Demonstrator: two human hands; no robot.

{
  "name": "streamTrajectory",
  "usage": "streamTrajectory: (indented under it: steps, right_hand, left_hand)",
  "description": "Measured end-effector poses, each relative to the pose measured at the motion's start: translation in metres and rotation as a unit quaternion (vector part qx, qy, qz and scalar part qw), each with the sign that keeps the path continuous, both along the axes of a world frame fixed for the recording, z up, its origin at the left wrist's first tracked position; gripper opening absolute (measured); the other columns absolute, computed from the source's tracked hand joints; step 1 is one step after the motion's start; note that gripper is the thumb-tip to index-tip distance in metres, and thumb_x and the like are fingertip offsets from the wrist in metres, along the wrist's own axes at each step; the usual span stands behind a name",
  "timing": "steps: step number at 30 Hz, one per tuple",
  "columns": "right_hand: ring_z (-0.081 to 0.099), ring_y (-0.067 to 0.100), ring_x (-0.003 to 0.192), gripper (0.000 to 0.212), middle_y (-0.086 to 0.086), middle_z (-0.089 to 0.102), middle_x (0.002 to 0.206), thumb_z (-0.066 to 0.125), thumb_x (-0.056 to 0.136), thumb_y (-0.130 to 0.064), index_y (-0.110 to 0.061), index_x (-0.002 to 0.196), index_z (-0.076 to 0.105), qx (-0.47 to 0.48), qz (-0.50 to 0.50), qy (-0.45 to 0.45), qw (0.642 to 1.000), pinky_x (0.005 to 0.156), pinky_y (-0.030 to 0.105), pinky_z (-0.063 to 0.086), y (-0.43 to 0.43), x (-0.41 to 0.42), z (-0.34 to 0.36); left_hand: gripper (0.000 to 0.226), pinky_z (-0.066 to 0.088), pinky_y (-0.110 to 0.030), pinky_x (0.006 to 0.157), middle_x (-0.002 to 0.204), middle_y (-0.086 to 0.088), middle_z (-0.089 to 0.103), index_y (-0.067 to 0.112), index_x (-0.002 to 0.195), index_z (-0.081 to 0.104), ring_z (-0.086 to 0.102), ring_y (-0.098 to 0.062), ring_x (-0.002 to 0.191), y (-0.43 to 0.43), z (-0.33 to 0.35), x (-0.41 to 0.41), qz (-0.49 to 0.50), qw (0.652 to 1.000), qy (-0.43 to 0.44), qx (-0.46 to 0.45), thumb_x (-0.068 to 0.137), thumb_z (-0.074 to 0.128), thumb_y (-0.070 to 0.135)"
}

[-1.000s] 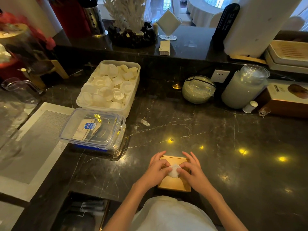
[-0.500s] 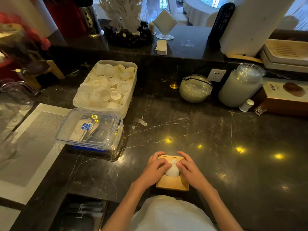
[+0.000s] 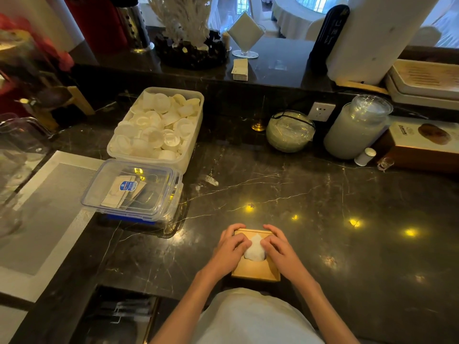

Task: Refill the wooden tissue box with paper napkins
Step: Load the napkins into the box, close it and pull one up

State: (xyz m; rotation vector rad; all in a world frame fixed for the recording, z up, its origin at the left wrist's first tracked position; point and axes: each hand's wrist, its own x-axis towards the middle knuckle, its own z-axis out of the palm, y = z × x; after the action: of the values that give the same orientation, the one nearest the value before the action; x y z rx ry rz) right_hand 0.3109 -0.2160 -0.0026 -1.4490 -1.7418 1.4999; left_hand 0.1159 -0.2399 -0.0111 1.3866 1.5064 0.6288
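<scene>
Head view, lower centre of the frame. The wooden tissue box (image 3: 255, 269) stands on the dark marble surface (image 3: 323, 194), close to the near edge and directly in front of the person. A tuft of white paper napkin (image 3: 254, 249) rises from the opening in the top of the box. The left hand (image 3: 229, 247) lies over the left half of the box top and the right hand (image 3: 278, 247) over the right half, with the fingertips of both touching the napkin from either side. The grip of each hand is curled and pressed down on the box top; whether the fingers pinch the napkin or only push against it cannot be told.

Left of centre, a clear lidded plastic container (image 3: 131, 189) holding flat paper packets sits on the surface, and just behind it an open white tub (image 3: 159, 125) is filled with small white cups. At the right rear stand a round glass jar (image 3: 289, 131) and a tall glass canister (image 3: 357, 126) of white contents, beside a wall socket (image 3: 321, 111). A folded napkin in a stemmed glass (image 3: 246, 33) stands on the raised ledge in the upper centre.
</scene>
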Motion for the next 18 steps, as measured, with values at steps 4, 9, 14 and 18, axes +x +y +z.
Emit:
streamTrajectory:
  steps: [4, 9, 14, 18]
  right_hand:
    - [0.037, -0.012, 0.121, 0.029, -0.016, 0.037, 0.142, 0.05, 0.1, -0.024, -0.012, 0.078, 0.063, 0.007, -0.011, -0.003, 1.0, 0.09, 0.011, 0.034, -0.0013, -0.0024, 0.0018]
    - [0.04, -0.009, 0.12, 0.027, -0.018, 0.038, 0.141, 0.053, 0.099, -0.025, -0.009, 0.082, 0.065, 0.006, -0.007, 0.007, 1.0, 0.09, 0.017, 0.038, -0.0001, -0.0013, -0.0023]
    - [0.044, 0.002, 0.122, 0.026, -0.017, 0.04, 0.138, 0.053, 0.099, -0.025, -0.015, 0.078, 0.064, 0.014, -0.027, 0.004, 1.0, 0.091, 0.02, 0.04, -0.0008, -0.0038, -0.0019]
    - [0.044, 0.001, 0.12, 0.027, -0.015, 0.038, 0.14, 0.048, 0.101, -0.027, -0.017, 0.082, 0.064, 0.008, -0.031, 0.005, 0.999, 0.089, 0.02, 0.04, -0.0025, -0.0067, -0.0011]
  left_hand:
    - [0.026, 0.033, -0.04, 0.11, 0.14, 0.019, 0.037, 0.018, 0.089, 0.066, 0.033, -0.004, 0.129, 0.0009, -0.0012, 0.0002, 0.001, 1.0, 0.001, 0.0, 0.098, 0.05, 0.036]
    - [0.027, 0.036, -0.041, 0.108, 0.139, 0.021, 0.037, 0.021, 0.089, 0.066, 0.034, -0.003, 0.128, 0.001, -0.0031, -0.0007, -0.002, 1.0, 0.01, -0.001, 0.098, 0.049, 0.04]
    - [0.025, 0.036, -0.038, 0.108, 0.139, 0.018, 0.037, 0.024, 0.089, 0.064, 0.033, -0.003, 0.127, 0.0019, 0.001, 0.0007, -0.009, 1.0, 0.014, -0.005, 0.098, 0.048, 0.04]
    - [0.022, 0.036, -0.037, 0.107, 0.138, 0.018, 0.037, 0.028, 0.088, 0.062, 0.033, -0.001, 0.126, 0.0018, 0.002, 0.0017, -0.008, 1.0, 0.016, -0.003, 0.098, 0.046, 0.041]
